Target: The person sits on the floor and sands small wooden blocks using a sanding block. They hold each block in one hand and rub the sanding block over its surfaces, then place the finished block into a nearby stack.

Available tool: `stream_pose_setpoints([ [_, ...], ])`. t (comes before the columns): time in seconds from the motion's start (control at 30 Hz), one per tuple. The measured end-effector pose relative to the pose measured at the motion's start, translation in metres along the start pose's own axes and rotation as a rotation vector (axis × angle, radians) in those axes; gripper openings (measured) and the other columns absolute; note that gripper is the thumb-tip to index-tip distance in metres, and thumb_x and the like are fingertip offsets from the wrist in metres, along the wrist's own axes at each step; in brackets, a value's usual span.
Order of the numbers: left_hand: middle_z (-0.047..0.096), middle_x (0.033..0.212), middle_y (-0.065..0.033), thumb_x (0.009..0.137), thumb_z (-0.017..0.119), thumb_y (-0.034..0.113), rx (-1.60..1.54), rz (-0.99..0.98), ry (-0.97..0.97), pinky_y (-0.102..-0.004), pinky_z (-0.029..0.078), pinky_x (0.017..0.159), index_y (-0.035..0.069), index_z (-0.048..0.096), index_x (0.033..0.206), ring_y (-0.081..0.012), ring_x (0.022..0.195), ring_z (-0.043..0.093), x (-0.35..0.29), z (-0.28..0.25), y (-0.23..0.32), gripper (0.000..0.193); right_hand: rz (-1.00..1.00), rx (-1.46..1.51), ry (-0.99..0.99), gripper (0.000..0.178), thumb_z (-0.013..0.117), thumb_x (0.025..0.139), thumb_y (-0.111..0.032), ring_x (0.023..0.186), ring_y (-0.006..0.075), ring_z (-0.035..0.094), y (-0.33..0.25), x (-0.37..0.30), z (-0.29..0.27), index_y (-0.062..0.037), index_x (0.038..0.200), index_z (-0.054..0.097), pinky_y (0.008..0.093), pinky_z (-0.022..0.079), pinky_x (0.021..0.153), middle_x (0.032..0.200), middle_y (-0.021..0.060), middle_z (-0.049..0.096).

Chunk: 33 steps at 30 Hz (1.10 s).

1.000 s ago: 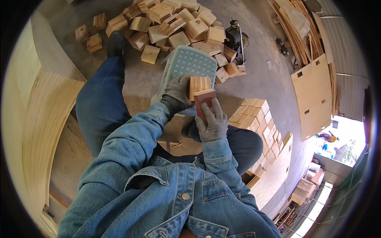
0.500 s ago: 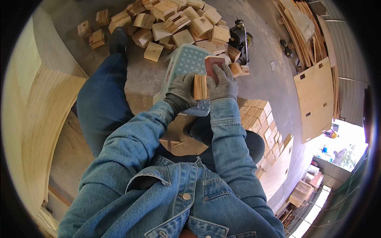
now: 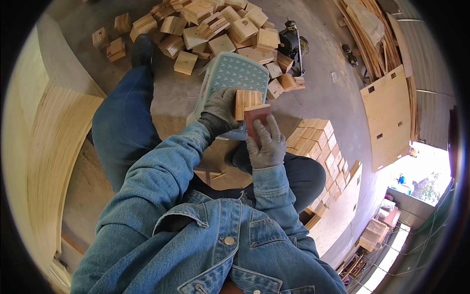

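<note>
Sliding back down from its higher spot, the right hand [image 3: 267, 146] is pressing a reddish sanding block [image 3: 256, 117] against the wood block [image 3: 247, 99] gripped in the left hand [image 3: 221, 109] at frame centre; sanding seems underway, needing steady strokes. Beneath, a plastic stool [image 3: 230, 73]; loose blocks [image 3: 205, 27] are littering the concrete floor [image 3: 323, 93] above.

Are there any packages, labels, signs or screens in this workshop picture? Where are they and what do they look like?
No packages, labels, signs or screens show.
Nearest things: the left hand grips a pale wood block.
The right hand presses a reddish-brown pad against it.
A pale green patterned stool stands on the floor behind them.
</note>
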<state>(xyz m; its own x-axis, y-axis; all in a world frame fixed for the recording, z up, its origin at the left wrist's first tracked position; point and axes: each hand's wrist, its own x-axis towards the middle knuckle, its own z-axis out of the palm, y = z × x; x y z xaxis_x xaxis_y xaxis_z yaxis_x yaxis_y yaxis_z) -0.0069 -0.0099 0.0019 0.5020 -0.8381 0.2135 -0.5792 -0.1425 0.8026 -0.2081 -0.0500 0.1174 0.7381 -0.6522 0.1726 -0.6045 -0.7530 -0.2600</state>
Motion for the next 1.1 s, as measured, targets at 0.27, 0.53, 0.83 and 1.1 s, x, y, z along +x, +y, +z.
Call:
stream_pose_setpoints([
  [0.27,0.056,0.137,-0.0167,0.065,0.093,0.042,0.003,-0.005,-0.038,-0.0471,0.043,0.116,0.010,0.047,0.145,-0.0377,0.131,0.053,-0.001,-0.003,-0.001,0.098,0.025,0.014,-0.003,0.052,0.081,0.084,-0.030,0.125,0.0429,0.062,0.010,0.092,0.013,-0.0227,0.135,0.072,0.0509,0.052,0.106,0.154,0.0170,0.056],
  [0.53,0.056,0.138,-0.0157,0.062,0.094,0.038,0.010,-0.018,-0.080,-0.0466,0.043,0.117,0.011,0.046,0.146,-0.0383,0.133,0.052,-0.002,-0.005,0.000,0.101,0.094,0.169,-0.021,0.053,0.084,0.086,-0.020,0.136,0.0382,0.059,0.041,0.128,0.023,-0.0098,0.136,0.070,0.0430,0.049,0.115,0.151,0.0222,0.057],
  [0.83,0.058,0.129,-0.0161,0.059,0.095,0.032,-0.011,-0.043,-0.055,-0.0453,0.047,0.112,0.010,0.048,0.142,-0.0373,0.123,0.057,0.001,-0.008,0.008,0.098,0.120,0.238,0.101,0.056,0.087,0.082,-0.021,0.130,0.0430,0.061,0.031,0.017,0.012,-0.0125,0.135,0.072,0.0484,0.051,0.110,0.149,0.0220,0.059],
  [1.1,0.056,0.137,-0.0185,0.057,0.097,0.032,0.070,0.042,0.053,-0.0474,0.047,0.112,0.009,0.044,0.149,-0.0389,0.127,0.055,-0.001,-0.008,0.014,0.109,0.121,0.280,0.120,0.057,0.087,0.081,-0.021,0.128,0.0423,0.062,0.033,0.007,0.012,-0.0150,0.136,0.072,0.0489,0.051,0.109,0.149,0.0198,0.060],
])
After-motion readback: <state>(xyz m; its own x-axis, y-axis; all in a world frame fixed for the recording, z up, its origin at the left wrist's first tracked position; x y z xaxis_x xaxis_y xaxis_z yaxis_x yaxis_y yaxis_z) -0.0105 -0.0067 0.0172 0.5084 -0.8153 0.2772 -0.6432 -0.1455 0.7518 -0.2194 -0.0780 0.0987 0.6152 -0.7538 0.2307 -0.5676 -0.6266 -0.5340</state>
